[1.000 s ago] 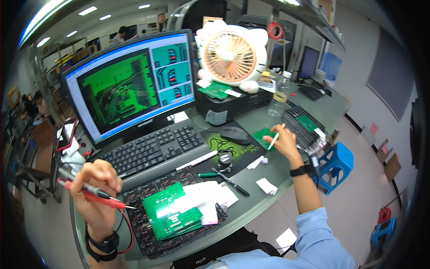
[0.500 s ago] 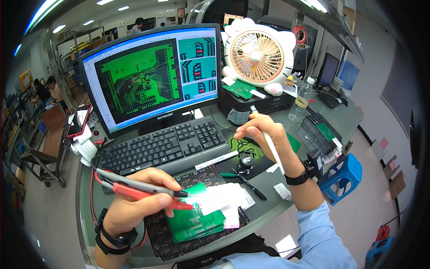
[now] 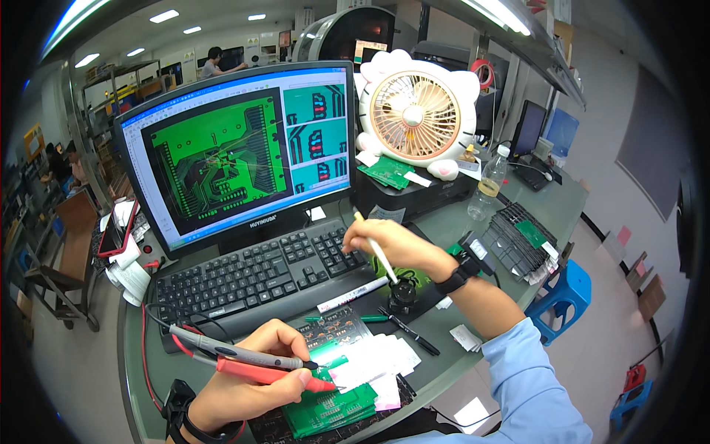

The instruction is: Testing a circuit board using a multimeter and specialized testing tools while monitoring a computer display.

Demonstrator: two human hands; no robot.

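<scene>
My left hand (image 3: 248, 388) is closed around two test probes, a grey one (image 3: 244, 352) and a red one (image 3: 259, 371). Both tips point down at a stack of green circuit boards (image 3: 333, 414); whether they touch it I cannot tell. White paper slips (image 3: 370, 362) cover part of the boards. In my right hand (image 3: 399, 248) is a slim white pen-like stick (image 3: 381, 260), slanting across the fingers. Its fingertips hang at the number-pad end of the black keyboard (image 3: 251, 275); contact with a key is unclear.
A monitor (image 3: 222, 159) showing a green board layout stands behind the keyboard. To its right, a cat-shaped fan (image 3: 414, 115) sits on a black printer. A black bottle (image 3: 403, 296), a marker (image 3: 410, 331), a plastic bottle (image 3: 484, 189) and a wire rack (image 3: 518, 233) are rightward.
My right hand has moved left and down to the keyboard's number-pad end, still holding the white stick. The probe tips in my left hand are farther apart. The whole view has shifted slightly.
</scene>
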